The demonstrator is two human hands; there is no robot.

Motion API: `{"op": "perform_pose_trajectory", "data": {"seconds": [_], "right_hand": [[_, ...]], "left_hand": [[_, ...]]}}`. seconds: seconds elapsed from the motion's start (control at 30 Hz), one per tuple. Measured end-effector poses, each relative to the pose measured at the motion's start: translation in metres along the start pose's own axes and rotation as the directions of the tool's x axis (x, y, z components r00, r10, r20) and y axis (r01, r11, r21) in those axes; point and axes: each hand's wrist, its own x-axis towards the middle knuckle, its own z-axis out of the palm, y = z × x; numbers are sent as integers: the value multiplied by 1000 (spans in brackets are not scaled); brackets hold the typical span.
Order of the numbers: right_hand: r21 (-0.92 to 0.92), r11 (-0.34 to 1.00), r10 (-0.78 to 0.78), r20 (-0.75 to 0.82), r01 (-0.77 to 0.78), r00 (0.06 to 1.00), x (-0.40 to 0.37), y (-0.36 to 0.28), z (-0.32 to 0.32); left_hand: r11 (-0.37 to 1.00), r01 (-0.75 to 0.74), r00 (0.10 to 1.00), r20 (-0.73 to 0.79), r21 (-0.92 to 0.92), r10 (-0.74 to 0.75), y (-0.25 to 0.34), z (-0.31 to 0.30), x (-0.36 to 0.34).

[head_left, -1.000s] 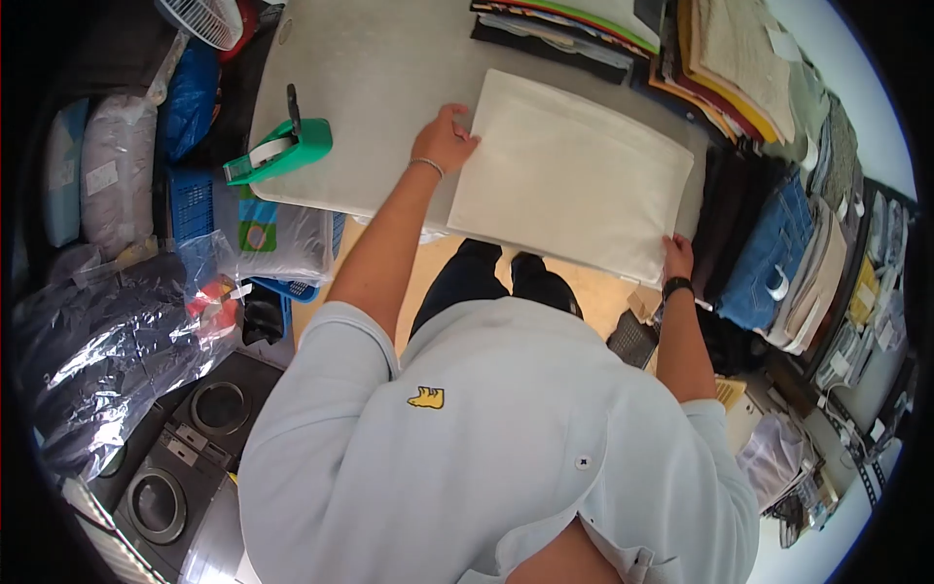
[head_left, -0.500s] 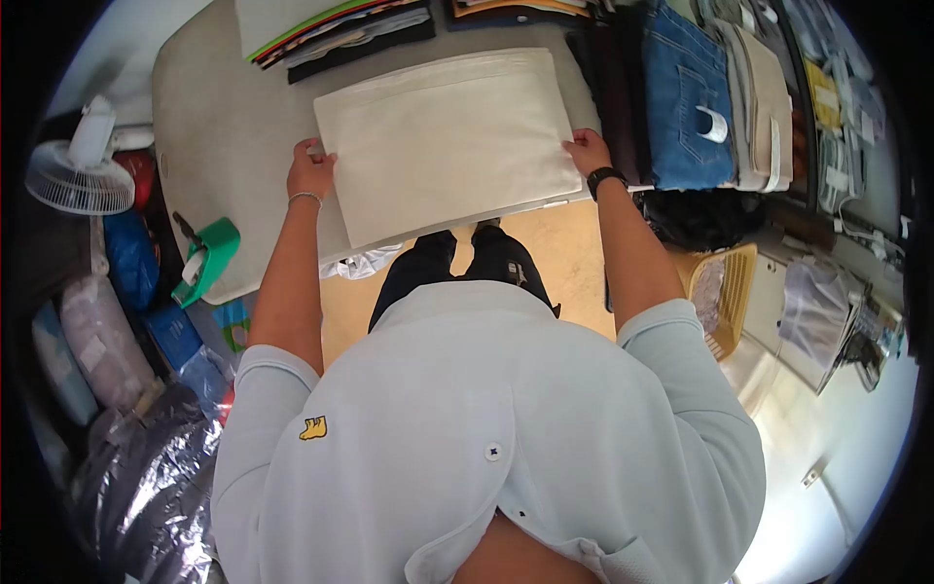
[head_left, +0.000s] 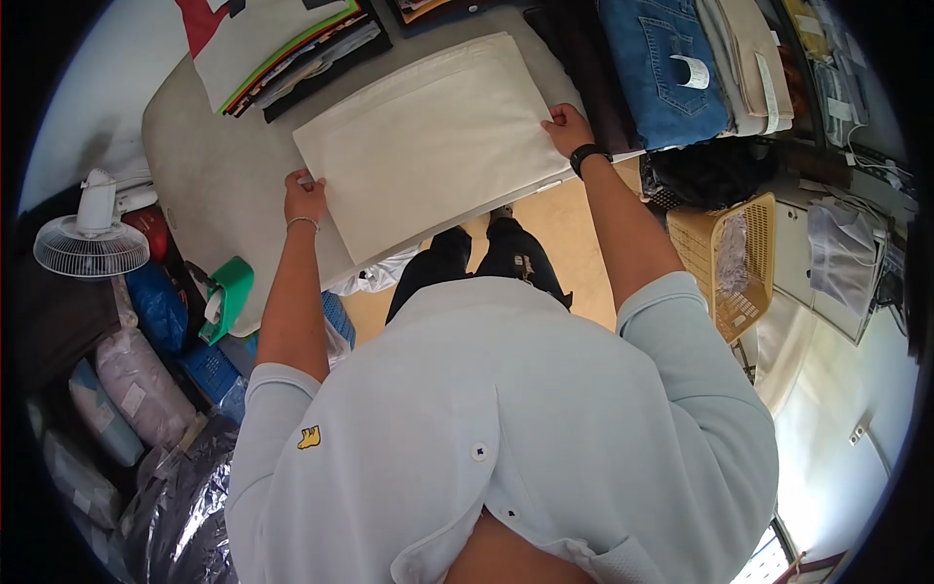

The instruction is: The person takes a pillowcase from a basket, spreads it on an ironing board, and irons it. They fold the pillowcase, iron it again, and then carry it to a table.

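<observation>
A flat, rectangular beige cloth piece (head_left: 428, 146) with a seam along its far side lies on the table in front of me. My left hand (head_left: 305, 198) is at its left edge, fingers curled and pinching there. My right hand (head_left: 567, 130), below a black wristband, pinches the right edge with thumb and fingers. Between the two hands the cloth lies smooth, its near edge along the table's front edge. What lies under it is hidden.
The grey table (head_left: 209, 185) bears a stack of folded garments (head_left: 311, 58) at the back, with dark trousers (head_left: 584, 73) and folded jeans (head_left: 666, 73) at the right. A green tape dispenser (head_left: 230, 297) and a fan (head_left: 92, 238) are at left, a yellow basket (head_left: 700, 263) at right.
The whole view has tilted and shifted, so the table and stacks appear rotated. Both hands remain at the cloth's side edges, and the cloth looks otherwise the same.
</observation>
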Motion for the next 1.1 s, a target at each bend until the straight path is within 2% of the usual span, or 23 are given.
{"op": "perform_pose_trajectory", "data": {"seconds": [0.1,0.17,0.2,0.3,0.37,0.43,0.5,0.6,0.77,1.0,1.1], "right_hand": [[-32,999,-10,-22,9,1000,-8,-2,-1],[-59,997,-52,-53,49,997,-11,7,-1],[-72,994,-83,-67,78,994,-17,9,-1],[-115,991,-76,-107,64,991,-48,14,-4],[12,999,-31,-147,33,989,-63,19,-4],[-8,1000,-2,-155,1,988,-70,19,-4],[-30,999,31,-172,-37,985,-74,19,-4],[-7,997,72,-159,-74,985,-75,18,-6],[-83,994,55,-177,-70,983,-77,15,-1],[-45,994,86,-215,-98,973,-82,13,1],[-85,986,120,-211,-140,970,-84,11,1]], "left_hand": [[998,-14,1000,-24,-62,13,-7,6,0],[977,-126,990,-79,-173,114,-13,8,-6],[979,-116,991,-92,-167,101,-18,7,-13],[965,-135,989,31,-226,146,-26,9,-45],[969,-146,983,78,-201,164,-34,11,-81],[970,-159,981,82,-182,176,-47,18,-108],[937,-150,983,53,-315,175,-59,27,-123],[930,-126,989,24,-346,143,-55,26,-126],[941,-149,985,33,-305,167,-63,33,-125],[940,-166,983,31,-298,183,-59,33,-129],[949,-179,980,42,-259,197,-56,31,-130]]}}
